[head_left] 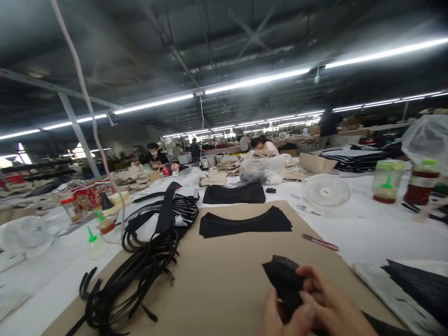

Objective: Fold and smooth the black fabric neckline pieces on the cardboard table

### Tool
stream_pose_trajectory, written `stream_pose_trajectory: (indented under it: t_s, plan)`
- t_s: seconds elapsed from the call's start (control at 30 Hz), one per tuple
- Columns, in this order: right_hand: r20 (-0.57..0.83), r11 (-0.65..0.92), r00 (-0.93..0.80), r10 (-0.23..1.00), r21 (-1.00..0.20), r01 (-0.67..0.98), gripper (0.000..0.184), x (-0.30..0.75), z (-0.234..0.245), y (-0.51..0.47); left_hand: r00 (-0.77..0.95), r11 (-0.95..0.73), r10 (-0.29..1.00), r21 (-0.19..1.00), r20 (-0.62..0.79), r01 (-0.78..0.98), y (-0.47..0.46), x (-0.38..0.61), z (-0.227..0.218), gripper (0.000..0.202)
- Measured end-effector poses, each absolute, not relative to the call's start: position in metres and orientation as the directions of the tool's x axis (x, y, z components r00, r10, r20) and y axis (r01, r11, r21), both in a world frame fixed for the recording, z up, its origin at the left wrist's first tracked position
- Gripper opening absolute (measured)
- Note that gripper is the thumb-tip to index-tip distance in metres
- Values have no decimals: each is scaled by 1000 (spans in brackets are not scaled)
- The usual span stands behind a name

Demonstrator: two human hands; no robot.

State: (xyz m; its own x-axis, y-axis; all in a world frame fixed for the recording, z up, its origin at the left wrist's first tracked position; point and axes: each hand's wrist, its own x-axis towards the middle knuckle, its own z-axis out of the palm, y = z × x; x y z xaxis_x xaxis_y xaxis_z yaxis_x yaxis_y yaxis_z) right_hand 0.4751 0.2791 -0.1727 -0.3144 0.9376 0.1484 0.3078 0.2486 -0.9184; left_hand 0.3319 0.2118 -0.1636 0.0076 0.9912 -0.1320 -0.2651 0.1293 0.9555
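One black piece (284, 276), thin and sheet-like, held near the lower edge of the view, between the fingers of the left hand (272, 317) and the right hand (327, 298); both sets of fingers are closed on it, pinching from either side. Long axis: as far as it shows, running away from the person and leaning left, the broad end with its pointed corner directed forward and left of the fingers. Near end covered by the fingers; full outline not determinable, hands slightly blurred. Beneath: a brown sheet (210, 289) on a white surface (357, 226). Beyond the fingers, slightly left: a black curved stack (245, 223), lying crosswise, its concave edge facing away; behind it, a second black stack (234, 194). Beyond and right of the fingers: snips (320, 241) with pink handles, blades pointing left; farther on, a white fan (325, 192). Well left of the fingers: a tangled bundle of black strips (136, 275), lower part cut off by the frame. Right of the fingers: black sheets (420, 287), cut off by the frame edge. Far left, beyond the fingers: a red printed box (93, 197), lettering too small to read.
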Motion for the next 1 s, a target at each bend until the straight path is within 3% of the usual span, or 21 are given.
stream_pose_trajectory:
  t_s: [0.17, 0.27, 0.37, 0.5, 0.67, 0.8, 1.0]
  plan:
    - [140, 329, -467, 873, -875, 354, 25, 364, -180, 246, -237, 230, 911, 894, -337, -386, 185, 252, -188, 71]
    - [132, 357, -526, 840, -864, 354, 32, 336, -185, 233, -344, 186, 860, 860, -376, -475, 171, 211, -194, 62]
    - [173, 435, -578, 797, -829, 352, 37, 339, -187, 221, -381, 202, 836, 866, -396, -458, 161, 180, -190, 50]
    - [289, 662, -642, 710, -583, 470, 37, 378, -191, 212, -419, 245, 815, 894, -400, -376, 158, 153, -180, 34]
    - [371, 775, -680, 632, -286, 564, 37, 430, -216, 216, -458, 233, 809, 917, -368, -324, 165, 133, -179, 24]
    - [379, 808, -716, 586, -213, 549, 40, 440, -228, 217, -483, 263, 813, 945, -325, -193, 174, 123, -181, 29]
    - [375, 867, -782, 498, -189, 461, 44, 428, -220, 214, -613, 323, 772, 934, -168, 150, 163, 95, -184, 27]
